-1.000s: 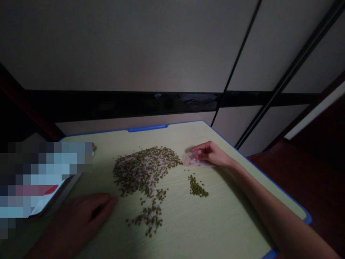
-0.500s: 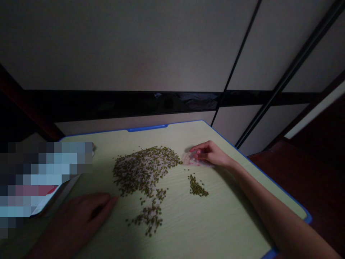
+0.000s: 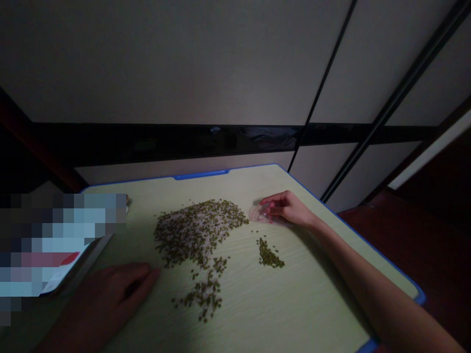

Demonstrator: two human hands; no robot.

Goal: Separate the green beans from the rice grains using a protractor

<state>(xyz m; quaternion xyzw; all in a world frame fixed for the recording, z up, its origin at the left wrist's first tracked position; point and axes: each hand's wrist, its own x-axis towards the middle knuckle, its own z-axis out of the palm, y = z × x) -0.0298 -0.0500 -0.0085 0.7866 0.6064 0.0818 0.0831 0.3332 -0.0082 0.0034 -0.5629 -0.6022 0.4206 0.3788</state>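
My right hand (image 3: 285, 208) pinches a clear plastic protractor (image 3: 259, 214) with pink markings, just off the right tip of a large mixed pile. That pile (image 3: 198, 230) is green mung beans mingled with white grains that look like rice. A looser trail of the same mix (image 3: 206, 294) runs toward me. Below the protractor sits a small separate heap of mung beans (image 3: 270, 255). My left hand (image 3: 110, 291) rests in shadow at the table's left, its fingers curled in with the thumb alongside; nothing shows in it.
Everything lies on a pale table (image 3: 309, 304) with a blue rim. At its left edge a lit screen (image 3: 62, 269) is mostly blurred by blocks. A cabinet (image 3: 165, 73) with pale panels and a dark glossy band stands behind the table. Dark red floor shows at right.
The protractor has tilted slightly in my right hand, its lower edge rising a little. My left hand and the bean piles look the same.
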